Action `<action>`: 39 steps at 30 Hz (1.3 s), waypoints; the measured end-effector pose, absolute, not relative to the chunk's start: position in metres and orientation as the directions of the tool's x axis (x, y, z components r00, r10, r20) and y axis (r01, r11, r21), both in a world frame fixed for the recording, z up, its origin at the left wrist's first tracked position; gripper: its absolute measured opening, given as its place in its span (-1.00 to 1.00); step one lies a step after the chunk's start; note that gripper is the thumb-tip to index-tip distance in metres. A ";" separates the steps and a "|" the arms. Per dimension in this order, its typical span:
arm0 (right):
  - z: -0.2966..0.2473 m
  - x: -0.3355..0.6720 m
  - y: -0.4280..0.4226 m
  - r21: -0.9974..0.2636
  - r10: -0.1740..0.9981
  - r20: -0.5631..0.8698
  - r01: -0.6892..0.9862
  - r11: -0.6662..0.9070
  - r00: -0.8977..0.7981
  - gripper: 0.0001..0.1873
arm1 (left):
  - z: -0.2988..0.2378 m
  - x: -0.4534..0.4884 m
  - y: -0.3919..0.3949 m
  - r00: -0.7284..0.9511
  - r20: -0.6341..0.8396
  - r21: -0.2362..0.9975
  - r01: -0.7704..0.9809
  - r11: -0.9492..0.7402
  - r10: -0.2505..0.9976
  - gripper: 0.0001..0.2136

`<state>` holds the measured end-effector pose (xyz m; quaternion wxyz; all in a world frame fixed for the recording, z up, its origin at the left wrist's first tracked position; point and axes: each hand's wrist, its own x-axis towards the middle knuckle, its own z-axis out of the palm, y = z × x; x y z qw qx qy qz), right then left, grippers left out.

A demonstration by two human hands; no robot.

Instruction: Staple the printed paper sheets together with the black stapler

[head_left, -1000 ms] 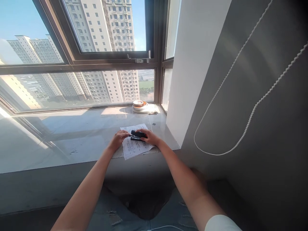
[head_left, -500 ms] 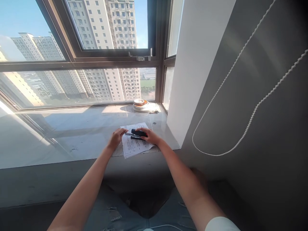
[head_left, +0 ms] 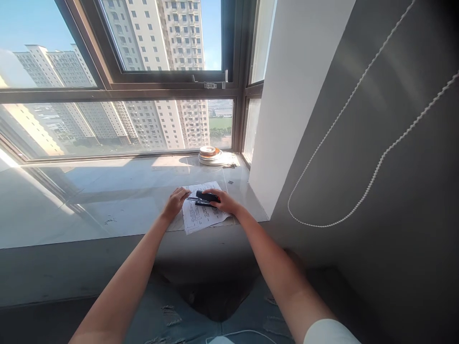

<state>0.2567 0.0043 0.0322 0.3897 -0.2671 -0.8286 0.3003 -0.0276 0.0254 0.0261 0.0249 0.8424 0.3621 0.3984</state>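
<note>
A black stapler lies over printed paper sheets on the windowsill, its jaws parted and a metal rail showing toward the left. My right hand is closed around the stapler's rear end. At the front end, my left hand has its thumb and fingers pinched together beside the metal rail. Whatever is in that pinch is too small to make out.
Behind the papers stands a stack of round rolls, with a small dark item beside it. A small grey piece lies right of the sheets. Tiny bits are scattered at left. A beaded cord hangs at right.
My left fingertips have shifted slightly up, off the end of the stapler's rail. The right hand keeps its hold on the stapler; the view has tilted a little.
</note>
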 end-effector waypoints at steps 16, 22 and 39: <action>0.028 0.257 0.007 -0.693 0.669 0.512 0.201 0.692 -0.539 -0.45 | 0.022 -0.028 0.027 0.529 0.578 0.322 0.551 -0.770 0.621 -0.75; 0.030 0.257 0.006 -0.693 0.672 0.501 0.213 0.689 -0.546 -0.46 | 0.023 -0.029 0.027 0.554 0.549 0.310 0.560 -0.768 0.626 -0.76; 0.030 0.258 0.006 -0.687 0.670 0.507 0.215 0.694 -0.542 -0.48 | 0.022 -0.029 0.027 0.536 0.533 0.308 0.598 -0.740 0.655 -0.75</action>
